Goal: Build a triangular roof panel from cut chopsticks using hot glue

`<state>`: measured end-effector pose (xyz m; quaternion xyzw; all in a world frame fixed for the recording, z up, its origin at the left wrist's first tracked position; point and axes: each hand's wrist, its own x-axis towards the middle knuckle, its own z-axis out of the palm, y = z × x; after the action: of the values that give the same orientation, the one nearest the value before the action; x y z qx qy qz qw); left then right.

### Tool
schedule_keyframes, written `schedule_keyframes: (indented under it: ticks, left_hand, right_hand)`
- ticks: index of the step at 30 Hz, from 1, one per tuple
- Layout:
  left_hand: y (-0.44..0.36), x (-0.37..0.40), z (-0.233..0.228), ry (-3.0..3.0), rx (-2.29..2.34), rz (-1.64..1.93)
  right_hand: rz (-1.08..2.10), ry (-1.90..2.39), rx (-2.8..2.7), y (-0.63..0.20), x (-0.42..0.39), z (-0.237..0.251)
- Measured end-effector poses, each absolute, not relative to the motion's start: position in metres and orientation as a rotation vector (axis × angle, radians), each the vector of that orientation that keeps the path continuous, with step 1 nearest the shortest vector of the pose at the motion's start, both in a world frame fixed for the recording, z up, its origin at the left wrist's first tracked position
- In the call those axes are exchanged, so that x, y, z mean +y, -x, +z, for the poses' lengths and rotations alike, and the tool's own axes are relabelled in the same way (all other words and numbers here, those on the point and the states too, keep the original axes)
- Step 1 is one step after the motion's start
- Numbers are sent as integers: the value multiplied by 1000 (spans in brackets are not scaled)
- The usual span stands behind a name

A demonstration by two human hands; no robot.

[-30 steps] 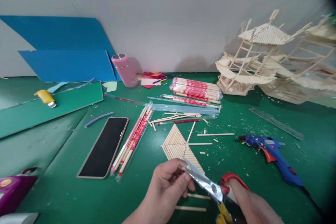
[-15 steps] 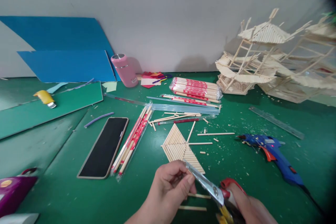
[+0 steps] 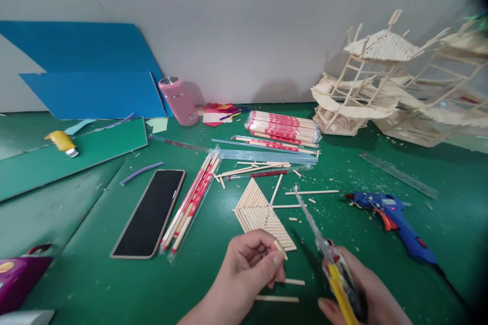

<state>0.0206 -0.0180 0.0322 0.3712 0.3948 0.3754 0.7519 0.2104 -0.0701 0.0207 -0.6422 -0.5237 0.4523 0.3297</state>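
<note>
Two hands work near the table's [image 3: 95,274] front edge. Left hand [image 3: 247,269] pinches a short stick piece [image 3: 281,250] between thumb and fingers; right hand [image 3: 362,294], partly cut off by the frame, is wrapped around scissors [image 3: 328,254] whose blades look together, pointing away. Just beyond lies a triangular stick panel [image 3: 259,210]. Phone [image 3: 150,212] left, glue gun [image 3: 392,218] right, wrapped chopsticks [image 3: 284,127] and stick models [image 3: 366,91] by the far edge.
</note>
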Motion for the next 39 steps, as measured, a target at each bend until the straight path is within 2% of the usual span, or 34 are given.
schedule_keyframes:
  ticks: [7,11,19,28,39]
  left_hand:
    - [-27,-18,32,-660,835,807]
    - [-29,-18,30,-504,685,719]
    - [-30,-21,26,-492,582,612]
    - [-31,-22,29,-735,863,736]
    - [-28,-18,29,-975,993,906]
  right_hand:
    - [1300,1364,-1125,-180,-47,18]
    - [1380,1268,-1179,-169,-39,27]
    - [1358,1318,-1202,-172,-36,42]
    - [1022,1421,-1042,-172,-36,25]
    - [1115,1447,-996,-165,-36,28]
